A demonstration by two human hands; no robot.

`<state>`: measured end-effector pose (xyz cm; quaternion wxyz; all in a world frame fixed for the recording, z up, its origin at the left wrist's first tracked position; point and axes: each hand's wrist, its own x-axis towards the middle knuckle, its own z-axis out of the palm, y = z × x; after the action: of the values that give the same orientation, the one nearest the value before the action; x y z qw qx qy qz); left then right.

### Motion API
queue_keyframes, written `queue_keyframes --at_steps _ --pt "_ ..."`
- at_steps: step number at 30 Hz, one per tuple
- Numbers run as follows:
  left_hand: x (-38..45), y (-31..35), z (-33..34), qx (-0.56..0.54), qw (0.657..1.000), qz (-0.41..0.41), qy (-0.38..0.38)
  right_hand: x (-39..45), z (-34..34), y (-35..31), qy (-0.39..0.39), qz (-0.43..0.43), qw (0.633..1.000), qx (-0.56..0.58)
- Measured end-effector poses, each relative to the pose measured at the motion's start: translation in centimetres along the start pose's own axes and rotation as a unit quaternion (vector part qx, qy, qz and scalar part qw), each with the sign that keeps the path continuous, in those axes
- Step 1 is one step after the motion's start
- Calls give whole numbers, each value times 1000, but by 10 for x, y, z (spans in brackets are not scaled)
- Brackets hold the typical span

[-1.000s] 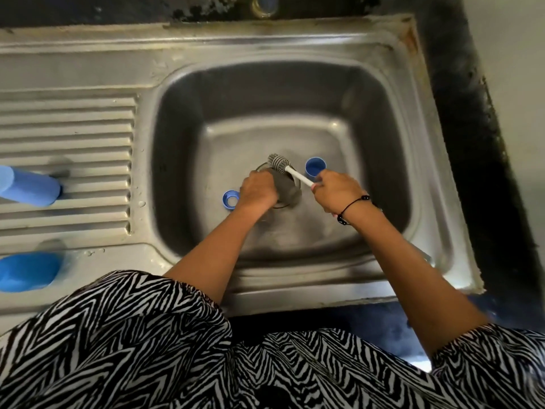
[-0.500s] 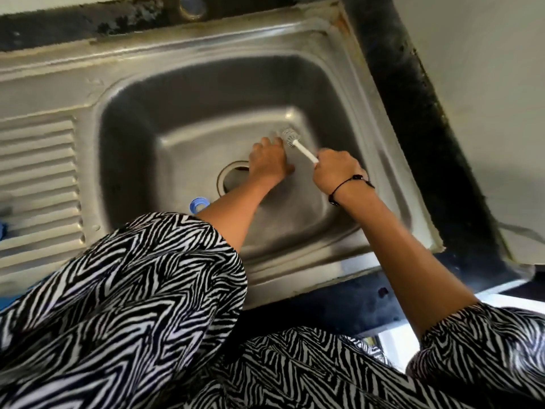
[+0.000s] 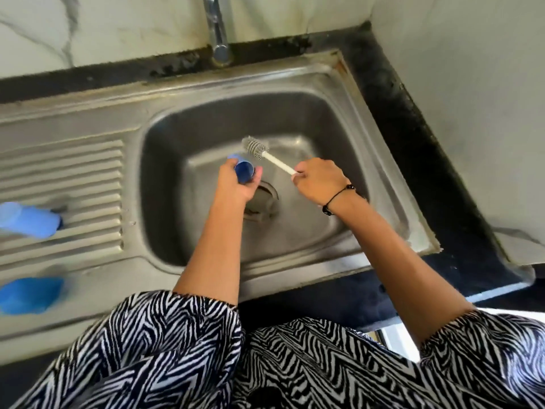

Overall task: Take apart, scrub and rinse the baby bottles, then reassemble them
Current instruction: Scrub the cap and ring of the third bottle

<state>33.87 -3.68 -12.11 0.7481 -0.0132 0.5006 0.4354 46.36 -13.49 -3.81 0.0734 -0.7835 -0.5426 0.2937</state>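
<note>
My left hand [image 3: 236,184] grips a small blue bottle cap [image 3: 243,170] above the steel sink basin [image 3: 324,231], its open end facing up toward me. My right hand [image 3: 320,181] holds the white handle of a bottle brush [image 3: 259,150]. The grey bristle head points up and left, just above and to the right of the cap without touching it. A light blue baby bottle [image 3: 28,219] lies on its side on the ribbed drainboard [image 3: 67,172] at the left. Below it lies another blue bottle part [image 3: 29,295], blurred.
The tap [image 3: 216,28] stands behind the basin at the back wall. The drain [image 3: 262,202] sits in the basin floor under my left hand. A black counter edge [image 3: 413,119] and a wall corner close off the right side.
My left hand has picked up the blue cap from the basin floor and raised it. The brush has lifted with my right hand. The view has tilted up, showing the tap.
</note>
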Motion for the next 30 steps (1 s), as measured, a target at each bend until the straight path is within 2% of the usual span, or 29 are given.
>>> queue_keyframes --at_steps 4,11,14,16,18,20,22,23,25,27,28,30 --pt "-25 17 -7 -76 996 -6 -52 -23 -14 -21 -26 -61 996 -55" --pt "-69 21 6 -102 983 48 -145 -41 -17 -36 89 -99 977 -169" --pt "-91 16 5 -123 972 60 -193 -43 -23 -43 114 -104 974 -167" --pt "-107 15 8 -120 960 81 -238 -42 -29 -49 112 -106 983 -98" --pt "-123 20 14 -107 940 123 -301 -45 -41 -50 40 -108 988 104" --pt "-139 32 14 -82 912 152 -371 -54 -57 -43 -101 -79 944 302" --pt "-145 42 8 -45 885 164 -434 -63 -67 -34 -222 -82 905 354" --pt "-147 43 5 -38 876 169 -449 -66 -67 -32 -249 -84 902 343" --pt "-146 39 2 -74 885 173 -426 -73 -60 -35 -275 -73 907 311" --pt "-146 33 3 -150 905 176 -356 -78 -46 -40 -257 -54 922 286" --pt "-147 31 4 -180 915 169 -318 -81 -40 -44 -220 -52 939 259" --pt "-145 29 4 -183 938 160 -245 -81 -30 -49 -98 -75 982 143"
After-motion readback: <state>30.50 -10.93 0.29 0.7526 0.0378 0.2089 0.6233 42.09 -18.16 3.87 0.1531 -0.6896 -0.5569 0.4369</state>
